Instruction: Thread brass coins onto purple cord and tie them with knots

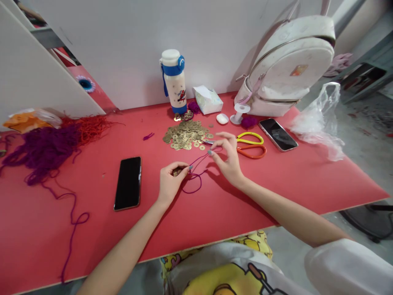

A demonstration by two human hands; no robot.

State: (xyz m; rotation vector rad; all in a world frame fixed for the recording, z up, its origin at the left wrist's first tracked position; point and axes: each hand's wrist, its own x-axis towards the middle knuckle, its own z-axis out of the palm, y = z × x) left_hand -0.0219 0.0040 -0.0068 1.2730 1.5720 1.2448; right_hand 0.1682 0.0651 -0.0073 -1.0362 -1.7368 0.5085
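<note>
My left hand (pixel 172 182) is closed over the red tabletop, pinching a purple yarn (pixel 192 191) between thumb and fingers. A few brass-coloured coins (pixel 176 173) with holes show inside its curled fingers. The yarn stretches up to the right, to my right hand (pixel 227 159), whose thumb and bent fingers hold it. A loose loop and a tail of the yarn lie between the hands. Just beyond them spreads a pile of holed coins (pixel 186 134). Beside my right hand lie scissors (pixel 251 152) with one yellow and one orange handle, their blades partly hidden by my fingers.
Left of my hands lies a black phone (pixel 128 183); purple yarn (pixel 46 149) and red strands (pixel 93 129) are heaped farther left. Behind stand a bottle (pixel 174 82), tissue pack (pixel 208 100), spool (pixel 240 112) and white backpack (pixel 291 69). Another phone (pixel 278 134) and plastic bag (pixel 322 123) lie right.
</note>
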